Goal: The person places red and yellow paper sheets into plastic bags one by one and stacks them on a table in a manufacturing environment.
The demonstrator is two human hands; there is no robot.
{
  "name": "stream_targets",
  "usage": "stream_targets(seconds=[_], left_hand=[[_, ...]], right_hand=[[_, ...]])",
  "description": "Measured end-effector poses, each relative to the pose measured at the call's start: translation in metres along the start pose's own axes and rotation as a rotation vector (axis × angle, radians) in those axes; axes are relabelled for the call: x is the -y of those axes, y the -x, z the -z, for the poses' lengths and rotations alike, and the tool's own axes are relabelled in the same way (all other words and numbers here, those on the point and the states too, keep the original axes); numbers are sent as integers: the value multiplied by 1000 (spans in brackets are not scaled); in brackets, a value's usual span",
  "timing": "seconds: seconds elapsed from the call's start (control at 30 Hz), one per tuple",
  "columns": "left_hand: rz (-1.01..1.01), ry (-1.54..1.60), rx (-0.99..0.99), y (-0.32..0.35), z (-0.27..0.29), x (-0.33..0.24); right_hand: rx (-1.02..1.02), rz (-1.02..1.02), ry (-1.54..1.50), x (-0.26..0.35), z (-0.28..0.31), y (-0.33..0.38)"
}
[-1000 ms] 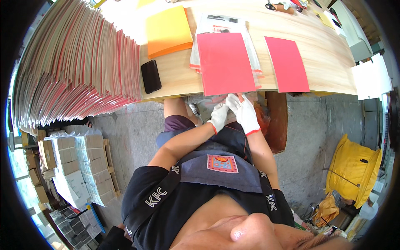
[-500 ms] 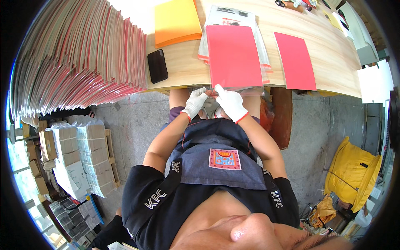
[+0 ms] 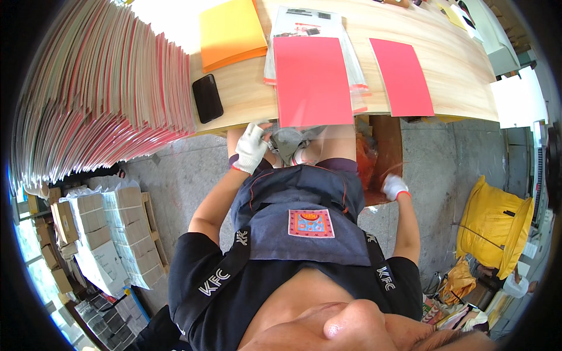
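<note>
A pink-red sheet [image 3: 313, 82] in a clear plastic sleeve lies at the table's front edge, its transparent flap hanging over. Beside the flap's left end is my left hand [image 3: 252, 146], in a white glove with bare fingertips, its fingers apart. Lower right, away from the table, my gloved right hand [image 3: 395, 187] is closed, with a thin, faint strip [image 3: 391, 168] trailing above it; motion blurs its ends. Under the sleeved sheet are white printed plastic bags [image 3: 307, 23] with orange-red edges. To the right lies another pink-red sheet [image 3: 401, 76].
A tall row of packed sleeves [image 3: 105, 82] fills the table's left. Nearby are orange-yellow sheets [image 3: 231, 32] and a black phone [image 3: 208, 98]. A brown box [image 3: 383, 143] stands under the table. Wrapped cartons [image 3: 126, 234] are at left, a yellow sack [image 3: 494, 228] at right.
My hands were together at the sleeve's lower edge. The right has swung away to the right and down; the left has shifted slightly left, its fingers off the flap.
</note>
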State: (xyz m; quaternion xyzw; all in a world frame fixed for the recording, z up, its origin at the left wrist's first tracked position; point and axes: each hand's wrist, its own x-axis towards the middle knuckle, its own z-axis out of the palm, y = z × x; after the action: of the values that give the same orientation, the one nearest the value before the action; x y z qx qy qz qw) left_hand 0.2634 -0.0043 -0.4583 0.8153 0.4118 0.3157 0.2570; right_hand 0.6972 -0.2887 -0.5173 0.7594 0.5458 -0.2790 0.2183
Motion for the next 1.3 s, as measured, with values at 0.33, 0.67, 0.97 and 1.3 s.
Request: stream_targets(seconds=[0.33, 0.67, 0.97, 1.3], left_hand=[[-445, -183, 49, -26, -2, -3], [847, 1339, -223, 7, -41, 1], [348, 723, 153, -72, 78, -90], [-381, -348, -369, -38, 333, -273]], right_hand=[[-1188, 560, -156, 170, 164, -25], [-479, 181, -1803, 176, 121, -73], [-65, 364, -1786, 175, 158, -23], [-175, 906, -1621, 277, 362, 90]])
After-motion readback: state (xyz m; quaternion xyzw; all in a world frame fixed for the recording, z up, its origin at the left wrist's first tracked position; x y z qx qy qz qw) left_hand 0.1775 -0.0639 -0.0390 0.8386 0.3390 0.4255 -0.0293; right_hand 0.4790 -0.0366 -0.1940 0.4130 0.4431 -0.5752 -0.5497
